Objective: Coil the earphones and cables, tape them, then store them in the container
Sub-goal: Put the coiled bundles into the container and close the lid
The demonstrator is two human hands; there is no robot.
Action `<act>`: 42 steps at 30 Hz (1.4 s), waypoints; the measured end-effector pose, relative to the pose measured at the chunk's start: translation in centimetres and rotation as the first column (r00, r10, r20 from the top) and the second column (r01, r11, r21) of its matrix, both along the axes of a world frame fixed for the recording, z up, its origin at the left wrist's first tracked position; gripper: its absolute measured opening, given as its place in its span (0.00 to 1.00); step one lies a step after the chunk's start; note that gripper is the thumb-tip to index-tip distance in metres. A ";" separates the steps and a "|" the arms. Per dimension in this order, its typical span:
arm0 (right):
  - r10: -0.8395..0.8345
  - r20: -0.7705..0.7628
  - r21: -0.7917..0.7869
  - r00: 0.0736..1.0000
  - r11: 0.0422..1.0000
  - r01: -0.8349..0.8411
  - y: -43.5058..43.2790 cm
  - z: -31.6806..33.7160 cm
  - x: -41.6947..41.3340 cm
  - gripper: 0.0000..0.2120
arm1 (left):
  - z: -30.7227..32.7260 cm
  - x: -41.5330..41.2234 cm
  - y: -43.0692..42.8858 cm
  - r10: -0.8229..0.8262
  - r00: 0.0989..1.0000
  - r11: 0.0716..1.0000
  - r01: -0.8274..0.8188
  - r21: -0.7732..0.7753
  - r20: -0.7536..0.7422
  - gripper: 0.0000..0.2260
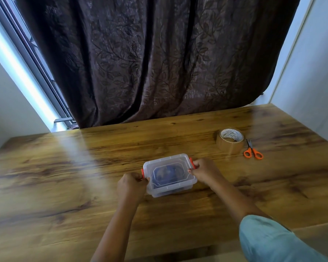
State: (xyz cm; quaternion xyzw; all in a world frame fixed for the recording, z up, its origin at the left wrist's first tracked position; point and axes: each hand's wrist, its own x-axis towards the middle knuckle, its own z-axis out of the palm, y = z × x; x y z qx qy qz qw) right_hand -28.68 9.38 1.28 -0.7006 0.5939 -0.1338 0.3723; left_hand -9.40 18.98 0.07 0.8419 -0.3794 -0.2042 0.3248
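A small clear plastic container (169, 174) with its lid on stands on the wooden table (64, 176), a little ahead of me. Dark blue coiled cables show dimly through the lid. My left hand (131, 186) grips the orange clip on the container's left end. At the right end my right hand (204, 172) grips the other orange clip. A roll of brown tape (229, 141) stands to the far right of the container. Orange-handled scissors (252, 151) lie just right of the tape.
A dark patterned curtain (150, 63) hangs behind the table's far edge. A window frame runs along the left and a white wall stands at the right. My light blue sleeve (269, 241) fills the lower right corner.
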 end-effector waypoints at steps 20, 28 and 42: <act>-0.006 0.088 -0.173 0.996 0.985 0.021 1.8 -1.9 -0.3 0.17 | -1.2 -1.7 1.1 -0.037 0.991 0.998 0.044 -0.051 0.130 0.15; -0.038 0.208 -0.245 0.977 0.965 0.090 -3.5 0.9 -0.3 0.20 | 2.6 -2.0 -4.3 -0.027 1.000 0.985 0.029 -0.171 0.013 0.04; -0.129 0.207 -0.181 0.970 0.969 0.168 -16.1 0.1 3.3 0.15 | 2.5 0.6 -19.4 -0.038 0.994 0.998 0.032 -0.062 -0.106 0.06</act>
